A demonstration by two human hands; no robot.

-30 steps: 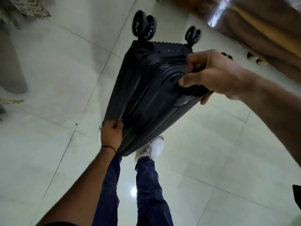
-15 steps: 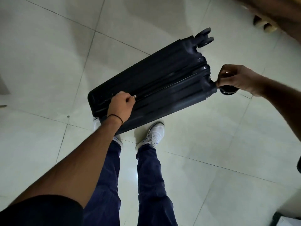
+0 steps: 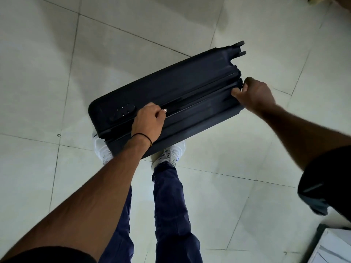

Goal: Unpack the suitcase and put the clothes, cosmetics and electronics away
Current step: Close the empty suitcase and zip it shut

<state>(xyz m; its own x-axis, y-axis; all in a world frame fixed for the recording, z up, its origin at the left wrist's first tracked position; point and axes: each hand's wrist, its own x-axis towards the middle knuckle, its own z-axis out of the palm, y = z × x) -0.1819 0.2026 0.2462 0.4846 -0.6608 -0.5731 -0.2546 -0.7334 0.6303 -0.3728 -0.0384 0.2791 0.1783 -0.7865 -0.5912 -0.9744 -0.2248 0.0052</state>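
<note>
A dark navy hard-shell suitcase stands on its long side on the tiled floor, zip seam facing up, wheels at the far right end. A combination lock sits near its left end. My left hand pinches the small silver zip pull on the seam just right of the lock. My right hand grips the suitcase's right end by the seam, below the wheels. The case is closed and its contents are hidden.
My two feet in white sneakers stand right behind the suitcase. Pale floor tiles spread all around. A white and dark object shows at the bottom right corner. Brown furniture edges the top right.
The suitcase has gone from tilted in the air to resting on its side. My left hand moved to the zip pull, and my right hand shifted from the wheel to the suitcase's end.
</note>
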